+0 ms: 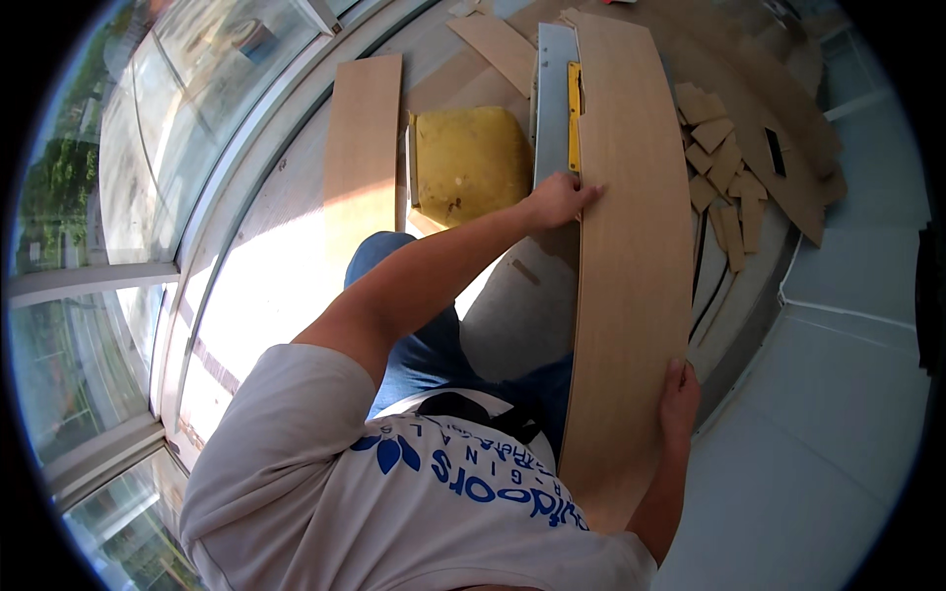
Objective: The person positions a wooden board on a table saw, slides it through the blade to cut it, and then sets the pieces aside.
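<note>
Tall glass windows [94,345] run along your left, and sunlight falls on the pale floor [266,256] beside them. To your right stands a smooth, light-coloured wall panel [818,384].

Main item: one long wooden board [631,256], light brown, extending from close beside your torso to well ahead of you. It lies between your two hands, left hand on its left edge, right hand on its right edge.

Left hand [560,201]: arm reaching forward across your bent, jeans-covered leg [419,360]. Fingers are partly curled at the board's edge, with a digit extended onto its upper face. Contact is visible; firmness of hold cannot be told.

Right hand [680,399]: nearer your body, set along the opposite edge. It appears partly closed around that edge; fingers beneath are hidden, so full closure cannot be told.

Surroundings: ahead of your left hand, a grey metal piece [555,94] with a yellow strip [574,116] shows alongside the board's left edge. Left of it sits a worn yellow block-shaped object [471,163]; a second board [365,138] lies farther left. Right of the main board, small wooden offcuts [727,177] form a loose heap.
</note>
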{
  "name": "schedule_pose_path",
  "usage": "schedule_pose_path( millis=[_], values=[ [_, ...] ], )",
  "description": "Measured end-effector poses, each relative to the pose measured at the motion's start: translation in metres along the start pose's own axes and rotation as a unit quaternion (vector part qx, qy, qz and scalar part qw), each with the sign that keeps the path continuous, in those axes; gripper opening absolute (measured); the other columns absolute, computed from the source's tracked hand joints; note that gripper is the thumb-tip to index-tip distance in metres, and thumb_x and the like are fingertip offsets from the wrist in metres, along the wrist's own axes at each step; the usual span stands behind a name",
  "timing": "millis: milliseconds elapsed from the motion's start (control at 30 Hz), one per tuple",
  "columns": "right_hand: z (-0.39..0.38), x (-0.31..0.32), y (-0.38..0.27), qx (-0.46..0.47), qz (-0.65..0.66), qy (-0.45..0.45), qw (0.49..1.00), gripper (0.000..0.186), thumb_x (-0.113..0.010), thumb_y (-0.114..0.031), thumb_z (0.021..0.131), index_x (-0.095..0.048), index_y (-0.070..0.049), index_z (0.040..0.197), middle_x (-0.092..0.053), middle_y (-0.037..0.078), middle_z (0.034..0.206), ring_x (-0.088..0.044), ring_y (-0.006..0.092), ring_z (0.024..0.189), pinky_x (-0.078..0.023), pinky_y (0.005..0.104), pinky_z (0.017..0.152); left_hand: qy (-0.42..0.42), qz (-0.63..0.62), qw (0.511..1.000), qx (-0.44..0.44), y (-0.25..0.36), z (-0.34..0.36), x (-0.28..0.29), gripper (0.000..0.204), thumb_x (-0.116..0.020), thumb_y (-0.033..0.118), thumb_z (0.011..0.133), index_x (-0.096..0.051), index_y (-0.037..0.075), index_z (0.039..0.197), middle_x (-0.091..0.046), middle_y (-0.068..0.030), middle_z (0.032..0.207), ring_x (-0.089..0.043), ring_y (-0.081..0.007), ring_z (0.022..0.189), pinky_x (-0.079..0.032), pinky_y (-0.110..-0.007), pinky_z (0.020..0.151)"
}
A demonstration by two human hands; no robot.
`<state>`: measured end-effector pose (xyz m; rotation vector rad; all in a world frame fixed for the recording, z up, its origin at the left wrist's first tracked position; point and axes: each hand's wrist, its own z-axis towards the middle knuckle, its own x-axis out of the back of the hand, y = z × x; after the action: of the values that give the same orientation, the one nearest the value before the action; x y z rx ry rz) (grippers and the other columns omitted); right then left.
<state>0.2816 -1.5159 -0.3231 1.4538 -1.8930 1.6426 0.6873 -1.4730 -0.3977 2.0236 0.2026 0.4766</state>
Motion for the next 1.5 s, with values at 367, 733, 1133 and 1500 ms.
schedule_pose_path(
  millis=[367,733,1133,1500],
  values=[
    [-0.004,0.002,0.002,0.011,-0.016,-0.01,1.0,0.046,-0.05,-0.039,0.106,-0.062,0.003,0.122,-0.071,0.02,0.103,-0.067,0.0277,0.092,-0.051,0.0377,0.084,0.007,0.023,1.0,0.001,0.002,-0.008,-0.001,0.064,-0.06,0.052,0.097,-0.07,-0.011,0.096,-0.071,-0.0166,0.085,-0.069,-0.0246,0.082,-0.053,-0.038,0.078],
    [-0.011,0.0,0.003,-0.003,-0.023,-0.007,1.0,0.047,-0.05,-0.039,0.106,-0.061,0.004,0.122,-0.07,0.022,0.103,-0.066,0.0312,0.092,-0.05,0.0389,0.084,-0.012,-0.004,1.0,0.01,0.001,-0.015,-0.004,0.062,-0.06,0.052,0.097,-0.07,-0.01,0.095,-0.071,-0.0137,0.083,-0.068,-0.021,0.078,-0.052,-0.036,0.076],
    [-0.017,0.0,0.004,0.006,-0.035,0.006,0.999,0.044,-0.048,-0.037,0.107,-0.062,0.004,0.118,-0.07,0.019,0.1,-0.065,0.0264,0.087,-0.05,0.0377,0.082,-0.011,-0.005,1.0,0.01,-0.002,-0.02,-0.008,0.06,-0.061,0.052,0.096,-0.071,-0.008,0.092,-0.071,-0.0112,0.077,-0.067,-0.0199,0.074,-0.052,-0.036,0.073],
    [-0.024,0.003,0.014,0.001,-0.022,0.0,1.0,0.044,-0.051,-0.036,0.105,-0.061,0.005,0.118,-0.07,0.023,0.101,-0.066,0.031,0.09,-0.05,0.0393,0.082,-0.027,0.006,1.0,0.006,-0.001,-0.034,-0.013,0.062,-0.057,0.053,0.098,-0.071,-0.007,0.094,-0.072,-0.012,0.081,-0.069,-0.022,0.08,-0.053,-0.037,0.077]
  ],
)
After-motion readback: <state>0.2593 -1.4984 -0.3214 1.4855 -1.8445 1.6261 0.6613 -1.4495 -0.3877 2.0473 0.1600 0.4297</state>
